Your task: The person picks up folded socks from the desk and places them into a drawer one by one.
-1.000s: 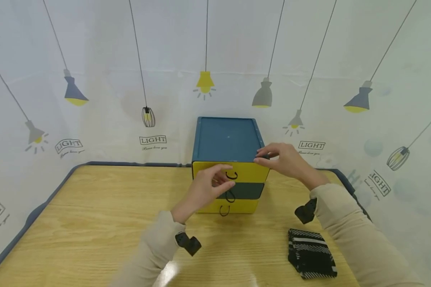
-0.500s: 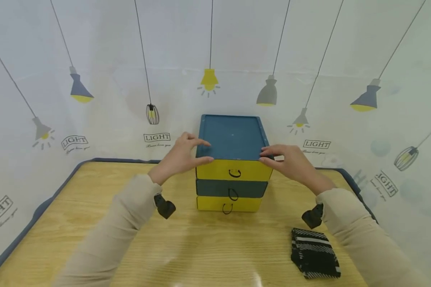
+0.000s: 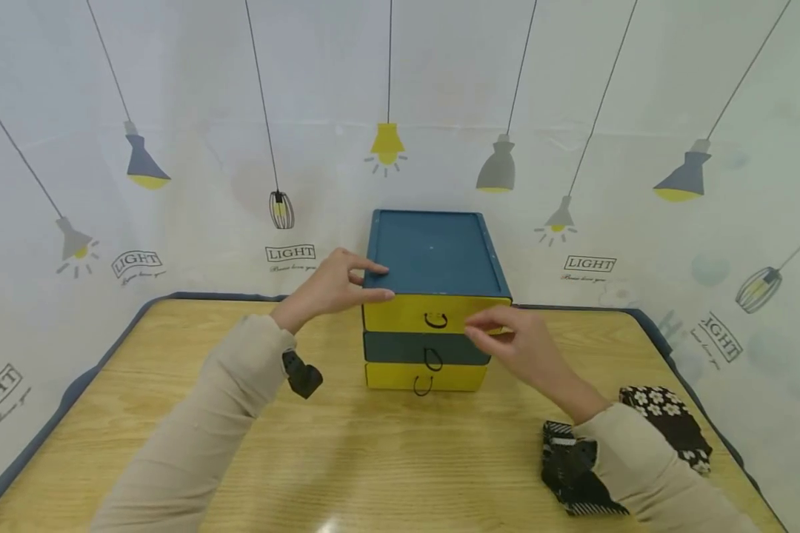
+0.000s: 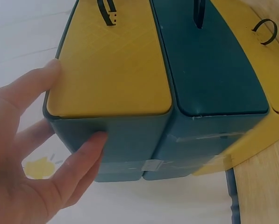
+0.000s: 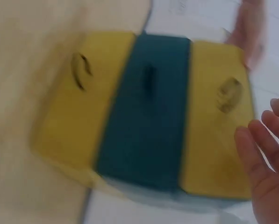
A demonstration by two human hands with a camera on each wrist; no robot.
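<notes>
A small drawer cabinet (image 3: 433, 252) with a blue top stands against the far wall. Its front has a yellow top drawer (image 3: 400, 312), a dark green middle drawer (image 3: 396, 348) and a yellow bottom drawer (image 3: 390, 376), each with a black loop handle; all look closed. My left hand (image 3: 327, 289) rests at the cabinet's upper left corner. In the left wrist view, a finger (image 4: 48, 74) reaches its top edge and another its blue side. Holding nothing, my right hand (image 3: 520, 344) is before the top drawer's right part, fingers loosely bent, right of the top loop handle (image 3: 436, 321).
Black-and-white striped folded cloth (image 3: 570, 474) lies on the wooden table (image 3: 373, 459), partly behind the right sleeve. A floral black-and-white folded cloth (image 3: 667, 426) lies farther right. A wall sheet (image 3: 193, 163) printed with lamps surrounds the table's back and sides.
My left hand has gone from before the drawers to the cabinet's upper left corner. My right hand has left the upper right edge and dropped before the top drawer. The floral cloth is now visible.
</notes>
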